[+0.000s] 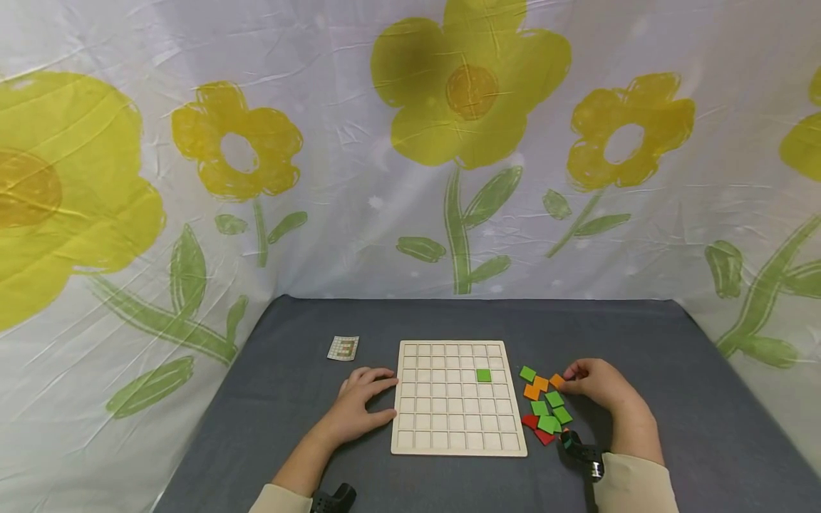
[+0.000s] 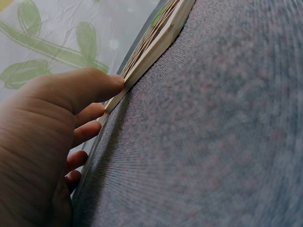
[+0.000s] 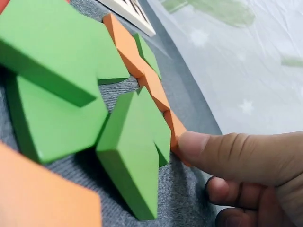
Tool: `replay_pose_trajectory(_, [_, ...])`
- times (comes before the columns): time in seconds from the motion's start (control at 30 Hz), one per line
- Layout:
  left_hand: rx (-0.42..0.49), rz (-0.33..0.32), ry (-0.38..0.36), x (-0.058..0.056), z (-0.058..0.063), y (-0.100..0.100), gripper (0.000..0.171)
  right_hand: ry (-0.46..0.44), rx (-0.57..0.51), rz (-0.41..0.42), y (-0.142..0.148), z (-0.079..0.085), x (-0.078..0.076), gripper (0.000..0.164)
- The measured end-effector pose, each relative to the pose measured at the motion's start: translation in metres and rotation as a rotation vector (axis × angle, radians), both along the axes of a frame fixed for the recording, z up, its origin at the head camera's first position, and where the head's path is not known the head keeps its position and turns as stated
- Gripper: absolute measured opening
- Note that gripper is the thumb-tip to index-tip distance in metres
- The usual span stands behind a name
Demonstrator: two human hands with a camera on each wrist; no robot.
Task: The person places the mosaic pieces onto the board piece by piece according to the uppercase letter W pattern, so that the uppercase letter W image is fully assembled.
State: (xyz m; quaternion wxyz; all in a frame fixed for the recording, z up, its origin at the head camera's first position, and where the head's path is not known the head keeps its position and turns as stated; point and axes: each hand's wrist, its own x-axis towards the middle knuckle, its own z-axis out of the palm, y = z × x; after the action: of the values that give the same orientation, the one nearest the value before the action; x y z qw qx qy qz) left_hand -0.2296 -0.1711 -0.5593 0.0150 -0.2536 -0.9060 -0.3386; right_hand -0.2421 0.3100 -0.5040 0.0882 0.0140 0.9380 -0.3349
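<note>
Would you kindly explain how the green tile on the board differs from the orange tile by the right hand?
The green tile sits untouched on the board; the orange tile is off it, touched by the right hand. The green tile aligns with the board; the orange tile is angled. Both are flat tiles.

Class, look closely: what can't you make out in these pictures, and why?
Card: head view, printed pattern too small to read exactly.
Red tiles: head view, partly covered by a green tile.
Foreground orange tile: right wrist view, cut off by the left and bottom edges.
Grid board: left wrist view, cut off by the top edge and angled too steeply to count its cells.
</note>
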Motion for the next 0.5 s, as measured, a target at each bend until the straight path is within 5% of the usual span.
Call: replay_pose_trajectory(0.5, [0.006,-0.006,-0.002,-0.0008,-0.0017,-0.001,0.054,0.029,0.011,-0.001,-0.0013,-0.0057,-0.0022,0.026])
